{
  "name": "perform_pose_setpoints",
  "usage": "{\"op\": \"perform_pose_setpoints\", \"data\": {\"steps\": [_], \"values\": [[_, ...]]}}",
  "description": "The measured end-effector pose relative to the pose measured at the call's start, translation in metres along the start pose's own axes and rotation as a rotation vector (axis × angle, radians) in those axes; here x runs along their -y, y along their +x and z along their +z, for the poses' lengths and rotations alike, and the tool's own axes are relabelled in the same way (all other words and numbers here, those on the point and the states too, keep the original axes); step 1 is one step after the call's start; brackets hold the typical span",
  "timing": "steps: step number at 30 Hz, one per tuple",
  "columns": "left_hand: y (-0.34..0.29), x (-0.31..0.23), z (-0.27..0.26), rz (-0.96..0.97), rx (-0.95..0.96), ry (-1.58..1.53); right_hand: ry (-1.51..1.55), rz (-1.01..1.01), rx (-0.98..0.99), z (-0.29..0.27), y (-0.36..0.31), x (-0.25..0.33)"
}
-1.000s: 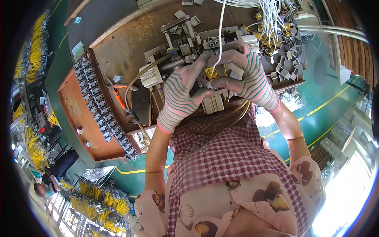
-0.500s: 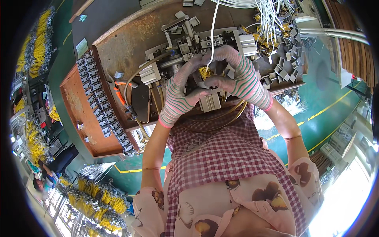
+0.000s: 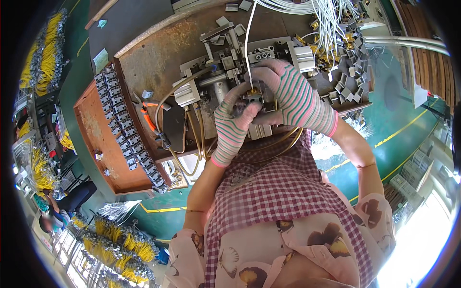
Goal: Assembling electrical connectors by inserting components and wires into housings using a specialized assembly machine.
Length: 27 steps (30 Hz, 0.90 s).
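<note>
Both of my hands wear striped knit gloves with grey fingers. Between them is a small metal-cased part (image 3: 254, 97) with a brass-coloured piece at its top, where a white cable (image 3: 247, 43) runs upward. My left hand (image 3: 234, 122) is closed on this part, thumb on its near side. My right hand (image 3: 293, 93) curls around its right side, fingertips bent toward it; its fingers partly hide the contact. Just beyond the hands stands a metal clamping fixture (image 3: 221, 79) with rods and blocks on the bench.
Orange-handled pliers (image 3: 148, 117) lie left of the fixture, near a bent hose (image 3: 165, 98). Further left, a brown tray (image 3: 89, 127) has rows of metal housings (image 3: 120, 122) at its edge. Loose metal caps (image 3: 348, 86) and bundled white cables (image 3: 331, 29) lie right.
My left hand has moved right and slightly down, closing in on the part. The right hand has shifted slightly right and turned. The cased part now sits between the fingers, and the cable tilts more.
</note>
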<state>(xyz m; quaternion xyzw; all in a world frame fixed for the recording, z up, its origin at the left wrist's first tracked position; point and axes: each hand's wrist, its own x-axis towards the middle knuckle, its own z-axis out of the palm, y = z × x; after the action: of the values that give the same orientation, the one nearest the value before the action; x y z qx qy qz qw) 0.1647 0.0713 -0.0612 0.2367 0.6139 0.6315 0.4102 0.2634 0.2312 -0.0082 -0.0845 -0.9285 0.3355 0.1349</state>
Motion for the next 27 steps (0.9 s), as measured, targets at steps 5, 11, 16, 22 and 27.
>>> {"op": "perform_pose_setpoints", "data": {"steps": [5, 11, 16, 22, 27], "values": [[0.010, -0.004, 0.000, -0.072, -0.043, -0.040, -0.218, -0.086, 0.059, -0.010, 0.016, -0.004], [0.007, -0.033, -0.001, 0.100, 0.014, 0.357, -0.335, -0.131, 0.165, -0.007, 0.027, -0.019], [0.017, -0.029, -0.038, 0.415, 0.138, 0.927, -0.455, -0.186, 0.096, 0.011, 0.032, -0.029], [0.040, -0.011, -0.047, 0.601, 0.444, 1.302, -0.210, -0.049, 0.096, 0.026, 0.022, -0.041], [0.056, -0.014, -0.046, 0.561, 0.612, 1.330, -0.143, -0.020, -0.007, 0.028, 0.018, -0.040]]}}
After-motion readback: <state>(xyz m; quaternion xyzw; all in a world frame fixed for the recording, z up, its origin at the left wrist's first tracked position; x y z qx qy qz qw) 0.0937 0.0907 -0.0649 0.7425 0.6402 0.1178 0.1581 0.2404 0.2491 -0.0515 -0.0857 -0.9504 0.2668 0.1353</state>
